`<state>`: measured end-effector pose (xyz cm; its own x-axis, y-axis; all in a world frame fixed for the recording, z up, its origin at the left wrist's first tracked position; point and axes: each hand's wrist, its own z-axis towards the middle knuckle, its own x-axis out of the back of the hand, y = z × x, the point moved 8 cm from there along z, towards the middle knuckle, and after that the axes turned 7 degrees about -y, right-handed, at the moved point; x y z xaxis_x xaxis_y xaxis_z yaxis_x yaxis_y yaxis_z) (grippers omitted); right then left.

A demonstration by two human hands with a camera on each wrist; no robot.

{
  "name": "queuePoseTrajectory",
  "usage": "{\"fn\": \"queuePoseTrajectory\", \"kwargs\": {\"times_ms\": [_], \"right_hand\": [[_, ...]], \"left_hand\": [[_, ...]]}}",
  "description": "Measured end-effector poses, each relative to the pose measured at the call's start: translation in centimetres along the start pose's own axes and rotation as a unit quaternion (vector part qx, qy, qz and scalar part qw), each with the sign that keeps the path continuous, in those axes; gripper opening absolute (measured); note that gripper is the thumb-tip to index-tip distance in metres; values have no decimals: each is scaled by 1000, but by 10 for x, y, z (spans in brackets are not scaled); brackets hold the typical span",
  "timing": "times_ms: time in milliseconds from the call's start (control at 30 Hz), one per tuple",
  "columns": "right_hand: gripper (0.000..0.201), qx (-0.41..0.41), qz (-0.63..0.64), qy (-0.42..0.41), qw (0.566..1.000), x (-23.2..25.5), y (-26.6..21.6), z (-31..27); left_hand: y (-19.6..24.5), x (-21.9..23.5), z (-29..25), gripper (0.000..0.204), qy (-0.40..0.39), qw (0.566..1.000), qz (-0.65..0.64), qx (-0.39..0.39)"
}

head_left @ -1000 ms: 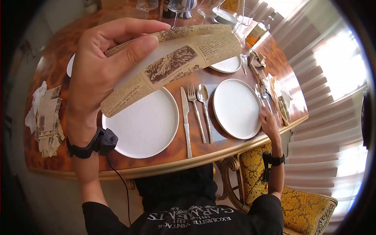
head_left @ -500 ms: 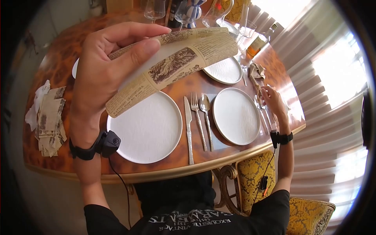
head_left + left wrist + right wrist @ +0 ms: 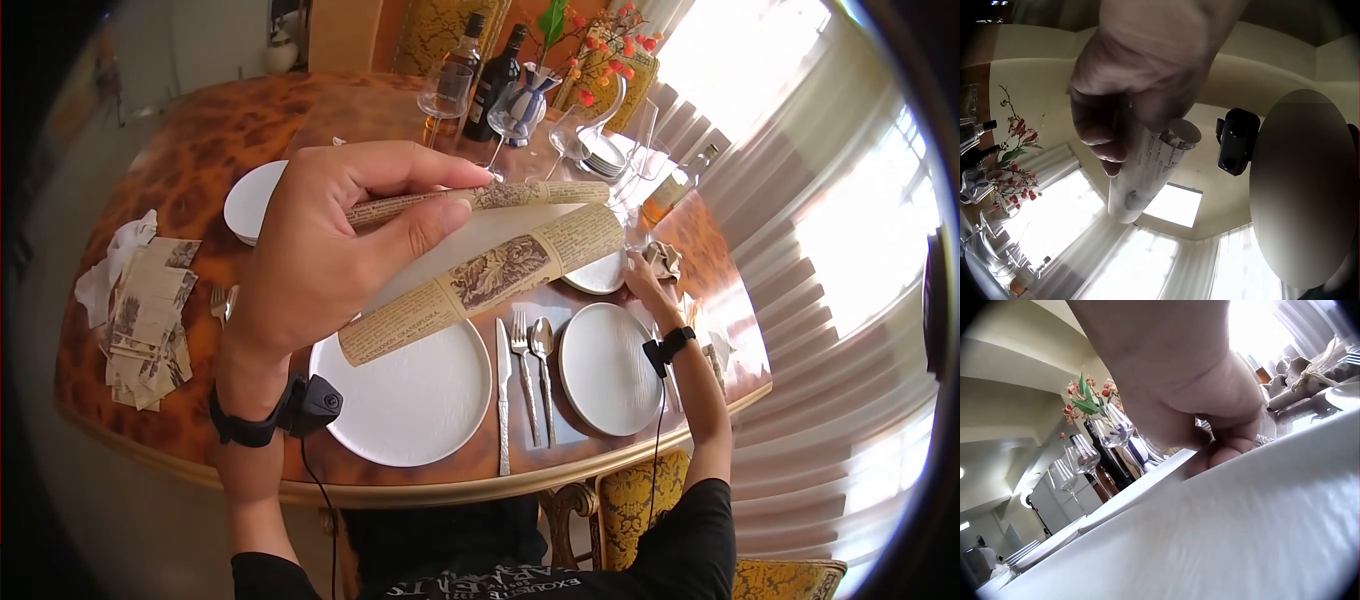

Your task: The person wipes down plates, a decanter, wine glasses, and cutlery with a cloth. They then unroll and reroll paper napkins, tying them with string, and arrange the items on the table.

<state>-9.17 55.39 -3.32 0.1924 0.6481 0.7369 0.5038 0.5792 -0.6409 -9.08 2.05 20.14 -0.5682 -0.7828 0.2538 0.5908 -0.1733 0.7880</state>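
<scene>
My left hand pinches a rolled sheet of printed paper between thumb and fingers, above the large white plate. Old-style text and leaf drawings cover the sheet, and its roll stands partly unfurled. In the left wrist view, the paper roll appears as a tube under the fingers. My right hand reaches to the right side of the far white plate, close to a crumpled brown bundle. Its fingers curl downward in the right wrist view; I cannot tell whether they hold anything.
A knife, fork and spoon lie between the large plate and a smaller white plate. Printed paper strips are piled at left. Wine glasses, bottles and a vase stand at the back.
My right hand has moved away from beside the nearer right plate, forward to the far plate. The left hand keeps hold of the paper. The head view now takes in more of the table's back.
</scene>
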Motion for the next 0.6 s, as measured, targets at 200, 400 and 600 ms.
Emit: {"fn": "queuePoseTrajectory", "kwargs": {"times_ms": [200,400,600], "right_hand": [[56,10,7,0,1000,-1,-1,-2],[55,34,6,-2,999,0,-1,5],[53,34,-31,6,999,1,-2,14]], "left_hand": [[1,5,-2,22,33,998,-45,-4],[3,4,-3,23,29,998,-55,6],[7,9,-4,21,36,999,-2,-15]]}}
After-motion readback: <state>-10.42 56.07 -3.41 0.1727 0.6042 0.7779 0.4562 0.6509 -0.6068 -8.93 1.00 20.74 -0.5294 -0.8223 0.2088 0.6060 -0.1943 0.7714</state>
